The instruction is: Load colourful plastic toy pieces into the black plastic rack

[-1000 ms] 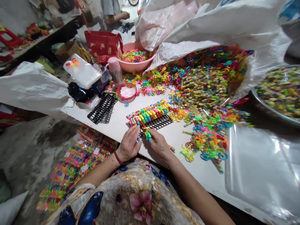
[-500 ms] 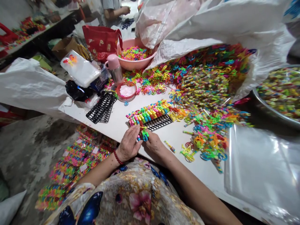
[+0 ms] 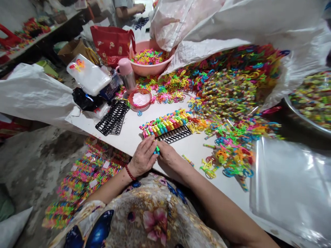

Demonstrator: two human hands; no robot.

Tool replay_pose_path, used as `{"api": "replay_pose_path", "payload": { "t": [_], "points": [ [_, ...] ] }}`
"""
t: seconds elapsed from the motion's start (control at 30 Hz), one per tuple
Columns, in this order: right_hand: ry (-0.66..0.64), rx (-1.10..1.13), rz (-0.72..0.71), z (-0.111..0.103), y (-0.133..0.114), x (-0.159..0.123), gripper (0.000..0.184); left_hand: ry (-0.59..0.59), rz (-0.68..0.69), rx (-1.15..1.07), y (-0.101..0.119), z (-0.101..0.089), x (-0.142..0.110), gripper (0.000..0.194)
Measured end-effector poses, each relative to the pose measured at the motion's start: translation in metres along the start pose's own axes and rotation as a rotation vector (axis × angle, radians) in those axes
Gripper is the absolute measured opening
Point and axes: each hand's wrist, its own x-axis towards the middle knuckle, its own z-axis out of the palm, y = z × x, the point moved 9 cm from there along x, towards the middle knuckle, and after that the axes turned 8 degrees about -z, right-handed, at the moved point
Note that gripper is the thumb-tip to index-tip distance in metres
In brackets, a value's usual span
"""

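Note:
A black slotted plastic rack (image 3: 178, 134) lies on the white table, with a row of colourful small plastic toys (image 3: 165, 122) standing along its far side. At the rack's near left end, my left hand (image 3: 143, 156) is closed around its edge, thumb toward my right hand. My right hand (image 3: 167, 153) pinches a small green and blue plastic toy (image 3: 156, 150) against the left fingertips. Fingers cover most of that toy and the rack's left corner. A single patterned stick (image 3: 188, 160) lies right of my right hand.
Stacked black racks (image 3: 112, 117), a red basket (image 3: 140, 100) and a pink-lidded flask (image 3: 126, 75) stand left. Loose plastic toys (image 3: 227, 148) heap at right beside clear plastic bags (image 3: 287, 182). Beyond are a pink basin (image 3: 152, 70) and a co-worker's arm (image 3: 130, 11). Bagged toys (image 3: 77, 182) lie on the floor.
My right hand has moved left and closed in against my left hand, bringing the green and blue toy to the rack's end. My left hand stays there.

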Motion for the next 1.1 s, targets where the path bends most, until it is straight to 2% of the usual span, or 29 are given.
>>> {"api": "replay_pose_path", "payload": {
  "t": [0.23,0.47,0.53,0.67,0.77,0.83,0.93,1.0,1.1],
  "points": [
    [-0.069,-0.021,-0.020,0.001,-0.001,0.006,0.030,0.003,-0.052,0.105,-0.011,0.001,-0.007,0.065],
    [-0.027,0.028,-0.074,0.000,0.002,0.004,0.038,-0.039,0.017,0.208,-0.008,0.004,0.001,0.062],
    [-0.025,0.015,-0.075,-0.001,0.000,0.005,0.036,-0.071,0.016,0.237,-0.007,0.005,0.003,0.060],
    [-0.055,-0.057,-0.013,0.000,-0.009,0.010,0.024,-0.077,0.011,0.262,-0.004,0.007,0.002,0.062],
    [0.005,-0.078,0.033,-0.008,-0.018,0.006,0.024,-0.056,0.008,0.239,-0.003,0.007,0.001,0.063],
    [0.110,-0.096,0.049,-0.025,-0.023,-0.011,0.030,-0.040,-0.008,0.223,-0.002,0.007,0.001,0.063],
    [0.282,-0.285,0.121,-0.071,-0.024,-0.063,0.033,-0.016,-0.004,0.215,0.003,0.004,0.002,0.061],
    [0.375,-0.537,0.244,-0.113,-0.018,-0.109,0.029,-0.024,0.034,0.209,0.006,0.004,0.003,0.059],
    [0.399,-0.847,0.486,-0.166,-0.001,-0.166,0.024,-0.044,0.103,0.190,0.007,0.005,0.007,0.059]
  ]
}}
